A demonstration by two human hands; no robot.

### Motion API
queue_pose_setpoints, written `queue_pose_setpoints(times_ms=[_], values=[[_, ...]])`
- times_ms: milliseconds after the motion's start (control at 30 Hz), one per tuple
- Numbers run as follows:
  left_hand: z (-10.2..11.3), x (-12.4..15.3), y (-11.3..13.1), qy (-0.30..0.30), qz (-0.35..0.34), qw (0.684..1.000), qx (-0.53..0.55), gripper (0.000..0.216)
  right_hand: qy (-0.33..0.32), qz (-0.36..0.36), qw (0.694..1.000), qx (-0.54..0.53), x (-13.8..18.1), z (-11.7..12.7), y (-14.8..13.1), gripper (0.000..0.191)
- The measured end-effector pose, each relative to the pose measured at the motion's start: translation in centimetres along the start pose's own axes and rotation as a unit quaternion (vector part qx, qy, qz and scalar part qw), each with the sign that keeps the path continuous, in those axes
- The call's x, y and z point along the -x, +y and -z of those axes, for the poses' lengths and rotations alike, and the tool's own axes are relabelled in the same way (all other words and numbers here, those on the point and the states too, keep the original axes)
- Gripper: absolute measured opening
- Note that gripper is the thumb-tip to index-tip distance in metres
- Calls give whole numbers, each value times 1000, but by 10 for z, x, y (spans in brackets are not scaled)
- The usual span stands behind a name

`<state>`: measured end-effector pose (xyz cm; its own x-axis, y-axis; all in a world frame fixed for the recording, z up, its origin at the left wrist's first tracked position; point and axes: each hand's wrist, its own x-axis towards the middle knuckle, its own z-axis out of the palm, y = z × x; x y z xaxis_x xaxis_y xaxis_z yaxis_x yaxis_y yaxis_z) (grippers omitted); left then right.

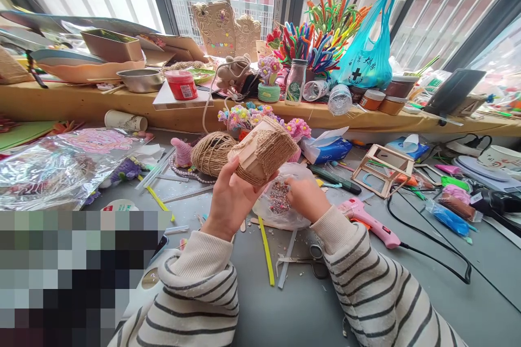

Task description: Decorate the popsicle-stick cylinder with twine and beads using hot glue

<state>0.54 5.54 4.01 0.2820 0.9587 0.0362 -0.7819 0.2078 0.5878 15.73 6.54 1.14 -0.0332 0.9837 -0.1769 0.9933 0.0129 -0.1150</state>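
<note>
My left hand (228, 199) is closed round a small box of wooden sticks wrapped in jute twine (264, 152), held tilted above the table. My right hand (306, 197) is pinched inside a clear plastic bag (280, 211) that holds small glittery bits (279, 197); what the fingers grip is hidden. A ball of jute twine (211, 153) lies just behind the left hand. A pink glue gun (368, 221) rests to the right of the right hand, its black cord trailing away.
Scissors (303, 261), a yellow strip (266, 252) and loose sticks lie near my sleeves. A wooden frame (382, 169), tissue pack (325, 146) and foil sheet (52, 168) surround the work spot. The wooden sill (81, 102) carries bowls, bottles and pipe-cleaner flowers (321, 32).
</note>
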Motion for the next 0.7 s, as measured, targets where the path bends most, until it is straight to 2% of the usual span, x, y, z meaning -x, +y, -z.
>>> queue_pose_setpoints(times_ms=[267, 700], values=[[0, -1, 0, -17, -12, 1000, 0, 41, -24, 26, 999, -9, 2, 7, 0, 30], [-1, 1, 0, -7, -11, 1000, -13, 43, -27, -16, 999, 7, 6, 11, 1, 32]])
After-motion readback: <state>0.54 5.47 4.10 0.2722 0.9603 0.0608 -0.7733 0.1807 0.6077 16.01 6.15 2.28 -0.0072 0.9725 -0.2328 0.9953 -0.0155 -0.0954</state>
